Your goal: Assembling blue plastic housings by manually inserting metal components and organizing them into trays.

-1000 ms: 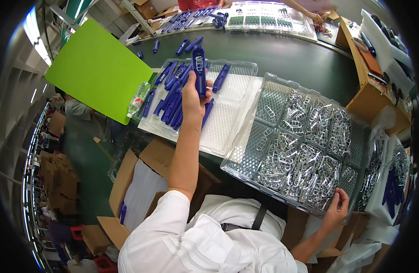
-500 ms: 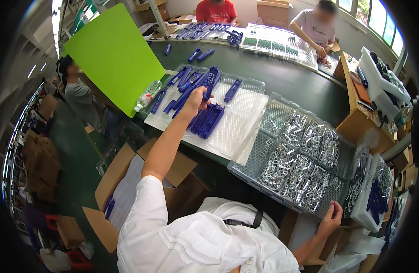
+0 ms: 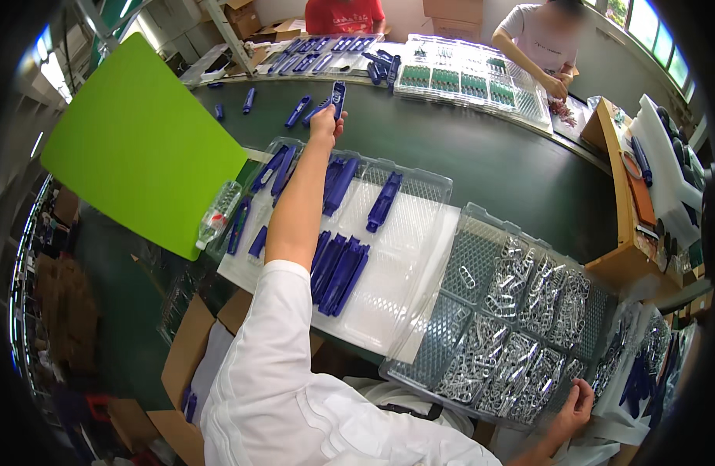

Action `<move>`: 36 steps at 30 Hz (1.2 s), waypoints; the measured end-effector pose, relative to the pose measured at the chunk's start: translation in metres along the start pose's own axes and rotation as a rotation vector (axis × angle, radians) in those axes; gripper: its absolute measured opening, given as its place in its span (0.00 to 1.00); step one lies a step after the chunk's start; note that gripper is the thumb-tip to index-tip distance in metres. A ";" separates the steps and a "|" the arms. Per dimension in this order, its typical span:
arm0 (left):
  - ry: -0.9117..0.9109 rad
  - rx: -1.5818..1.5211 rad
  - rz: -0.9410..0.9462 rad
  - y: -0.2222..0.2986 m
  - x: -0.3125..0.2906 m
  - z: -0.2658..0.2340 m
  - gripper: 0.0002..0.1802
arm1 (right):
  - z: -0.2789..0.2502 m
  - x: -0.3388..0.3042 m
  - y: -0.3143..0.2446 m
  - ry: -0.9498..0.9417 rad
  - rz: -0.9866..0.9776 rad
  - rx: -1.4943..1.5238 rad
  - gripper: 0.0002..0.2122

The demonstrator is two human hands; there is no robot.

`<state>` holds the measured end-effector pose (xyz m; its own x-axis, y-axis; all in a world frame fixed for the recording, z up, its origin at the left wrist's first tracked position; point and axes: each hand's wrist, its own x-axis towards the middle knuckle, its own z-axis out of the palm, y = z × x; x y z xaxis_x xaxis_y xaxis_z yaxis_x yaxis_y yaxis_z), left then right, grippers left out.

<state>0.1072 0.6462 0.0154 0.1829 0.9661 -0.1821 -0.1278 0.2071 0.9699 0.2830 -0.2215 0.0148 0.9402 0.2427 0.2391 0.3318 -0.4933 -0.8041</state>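
Note:
My left hand reaches across to the far part of the bench. It is closed around the lower end of a blue plastic housing, held upright, with a light slotted piece in its face. Below that arm lies a clear blister tray with several more blue housings in it. My right hand is at the near right corner of a second clear tray, full of shiny metal frames. Its fingers are curled together; what they hold, if anything, is too small to make out.
A green board and a plastic bottle stand at the left. Across the green bench, two people work beside trays of parts. A wooden shelf borders the right side. An open carton sits below the bench.
My left hand has moved farther across the bench with the blue housing, away from the blister tray. My right hand stays by the metal-frame tray's near corner. The whole view has shifted.

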 end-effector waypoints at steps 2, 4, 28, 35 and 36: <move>0.014 -0.030 -0.029 -0.010 0.045 0.014 0.15 | 0.014 0.017 -0.023 -0.045 0.024 -0.058 0.09; 0.016 -0.065 -0.067 -0.024 0.085 0.033 0.14 | 0.030 0.029 -0.055 -0.051 0.044 -0.097 0.08; -0.027 0.095 0.203 -0.091 0.245 0.077 0.33 | 0.128 0.084 -0.085 -0.319 -0.083 -0.416 0.11; 0.022 0.209 0.236 -0.105 0.257 0.081 0.27 | 0.161 0.092 -0.135 -0.331 -0.118 -0.504 0.08; 0.037 0.172 0.224 -0.109 0.262 0.082 0.30 | 0.161 0.091 -0.134 -0.350 -0.129 -0.485 0.08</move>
<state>0.2490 0.8645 -0.1247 0.1324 0.9905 0.0372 0.0072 -0.0385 0.9992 0.3115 0.0009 0.0566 0.8362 0.5452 0.0587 0.5159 -0.7459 -0.4213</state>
